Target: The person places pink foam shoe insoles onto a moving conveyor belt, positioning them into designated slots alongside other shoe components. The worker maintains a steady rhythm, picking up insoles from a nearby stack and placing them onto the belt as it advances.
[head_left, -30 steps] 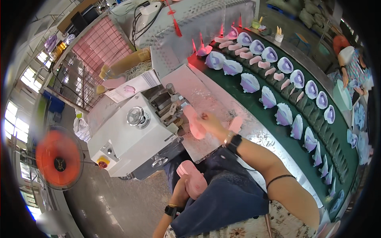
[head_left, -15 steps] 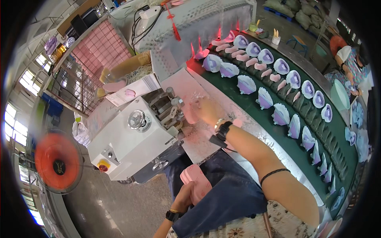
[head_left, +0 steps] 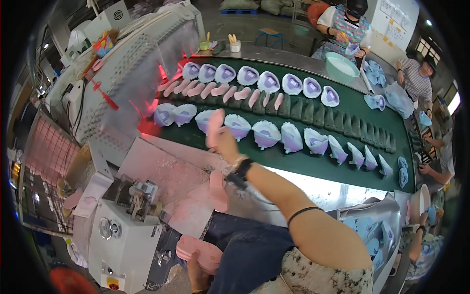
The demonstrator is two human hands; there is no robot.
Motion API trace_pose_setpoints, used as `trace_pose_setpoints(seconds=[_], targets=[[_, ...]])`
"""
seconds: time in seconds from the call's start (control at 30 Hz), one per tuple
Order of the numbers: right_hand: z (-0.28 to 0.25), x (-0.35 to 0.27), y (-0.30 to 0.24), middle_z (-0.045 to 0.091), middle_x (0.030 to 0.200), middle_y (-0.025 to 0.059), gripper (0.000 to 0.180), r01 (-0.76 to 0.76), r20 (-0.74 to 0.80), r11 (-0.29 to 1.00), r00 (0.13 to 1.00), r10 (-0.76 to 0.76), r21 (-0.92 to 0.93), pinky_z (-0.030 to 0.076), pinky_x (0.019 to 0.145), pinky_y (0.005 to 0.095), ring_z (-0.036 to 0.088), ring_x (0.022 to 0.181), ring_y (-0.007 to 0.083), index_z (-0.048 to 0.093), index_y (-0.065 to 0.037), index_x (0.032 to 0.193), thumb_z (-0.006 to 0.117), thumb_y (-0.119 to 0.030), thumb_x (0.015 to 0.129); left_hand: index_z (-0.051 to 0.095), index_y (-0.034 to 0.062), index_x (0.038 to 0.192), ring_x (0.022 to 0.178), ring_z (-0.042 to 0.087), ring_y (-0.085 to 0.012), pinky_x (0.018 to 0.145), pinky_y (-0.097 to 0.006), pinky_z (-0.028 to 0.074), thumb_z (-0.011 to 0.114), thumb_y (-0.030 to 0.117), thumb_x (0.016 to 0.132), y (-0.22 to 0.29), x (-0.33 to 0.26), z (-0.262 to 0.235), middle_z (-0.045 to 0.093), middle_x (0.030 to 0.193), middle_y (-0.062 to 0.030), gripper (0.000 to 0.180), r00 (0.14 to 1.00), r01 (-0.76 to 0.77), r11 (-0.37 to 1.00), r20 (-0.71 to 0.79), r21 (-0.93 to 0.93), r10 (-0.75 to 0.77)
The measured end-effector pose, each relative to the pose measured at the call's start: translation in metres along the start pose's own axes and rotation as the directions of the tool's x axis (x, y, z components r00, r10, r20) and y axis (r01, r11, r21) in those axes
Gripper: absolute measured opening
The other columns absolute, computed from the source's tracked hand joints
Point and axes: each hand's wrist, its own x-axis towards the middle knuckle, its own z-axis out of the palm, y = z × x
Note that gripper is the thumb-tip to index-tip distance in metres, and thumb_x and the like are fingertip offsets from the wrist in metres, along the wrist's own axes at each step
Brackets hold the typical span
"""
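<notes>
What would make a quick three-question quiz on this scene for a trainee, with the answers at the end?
1. Multiple choice: what does the left hand hold?
a) a paintbrush
b) a stack of pink insoles
c) a blue bowl

2. True or false: the right hand is empty.

3. Fill in the blank: on the green belt, dark foot-shaped forms stand in a row between two rows of white-and-____ shoe pieces.

Key:
1. b
2. False; it holds a single pink insole.
3. purple
</notes>
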Motion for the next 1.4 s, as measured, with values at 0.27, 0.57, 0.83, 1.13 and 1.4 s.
trace_pose_setpoints(seconds=[0.27, 0.57, 0.83, 1.13, 1.4], targets=[[-0.307, 0.091, -0.021, 0.066, 0.081, 0.0222, 0.022, 0.059, -0.332, 0.581, 0.772, -0.542, -0.811, 0.051, 0.071, 0.0429, 0.065, 0.075, 0.0389, 0.063, 0.0, 0.091, 0.061, -0.011, 0.073, 0.047, 0.0006, 0.125, 0.103, 0.059, -0.0288, 0.09, -0.043, 0.049, 0.052, 0.01, 0.084, -0.009, 0.008, 0.012, 0.059, 0.113, -0.0135, 0.042, 0.997, 0.077, 0.988, 0.03, -0.132, -0.074], [-0.124, 0.042, -0.006, 0.059, 0.078, 0.01, 0.015, 0.531, 0.058, 0.504, 0.726, -0.685, -0.681, 0.047, 0.066, 0.0386, 0.057, 0.07, 0.0242, 0.06, -0.004, 0.092, 0.063, -0.013, 0.081, 0.051, -0.0053, 0.118, 0.1, 0.062, -0.0283, 0.086, -0.042, 0.051, 0.054, 0.01, 0.084, -0.01, 0.007, 0.029, 0.06, 0.109, -0.0151, 0.037, 0.998, 0.066, 0.998, -0.007, 0.0, -0.066], [0.029, -0.258, -0.027, 0.064, 0.092, 0.017, 0.024, 0.52, 0.805, 0.817, 0.58, -0.124, -0.249, 0.048, 0.069, 0.037, 0.063, 0.08, 0.0269, 0.06, -0.002, 0.099, 0.057, -0.025, 0.092, 0.054, -0.0081, 0.116, 0.096, 0.064, -0.0233, 0.083, -0.034, 0.052, 0.057, 0.014, 0.091, 0.009, 0.017, 0.039, 0.063, 0.107, -0.0131, 0.034, 0.953, -0.298, 0.937, -0.004, 0.181, 0.304], [0.106, -0.167, 0.011, 0.066, 0.08, 0.0098, 0.027, 0.07, 0.543, 0.959, 0.835, 0.095, -0.274, 0.048, 0.065, 0.0316, 0.062, 0.073, 0.0167, 0.062, 0.0, 0.096, 0.068, -0.02, 0.08, 0.049, -0.0068, 0.121, 0.107, 0.06, -0.0322, 0.094, -0.041, 0.049, 0.042, 0.021, 0.096, 0.029, -0.017, 0.004, 0.061, 0.111, -0.0171, 0.039, 0.985, 0.036, 0.981, 0.17, -0.193, -0.003], [0.149, -0.128, 0.008, 0.061, 0.091, 0.015, 0.029, 0.509, 0.525, 0.734, 0.815, -0.244, -0.449, 0.048, 0.074, 0.0395, 0.06, 0.091, 0.0326, 0.056, -0.002, 0.104, 0.064, -0.016, 0.08, 0.036, -0.0064, 0.131, 0.115, 0.055, -0.0364, 0.097, -0.045, 0.047, 0.039, 0.024, 0.095, 0.019, -0.02, -0.007, 0.054, 0.122, -0.0198, 0.048, 0.994, 0.016, 0.982, 0.109, -0.186, 0.004]])
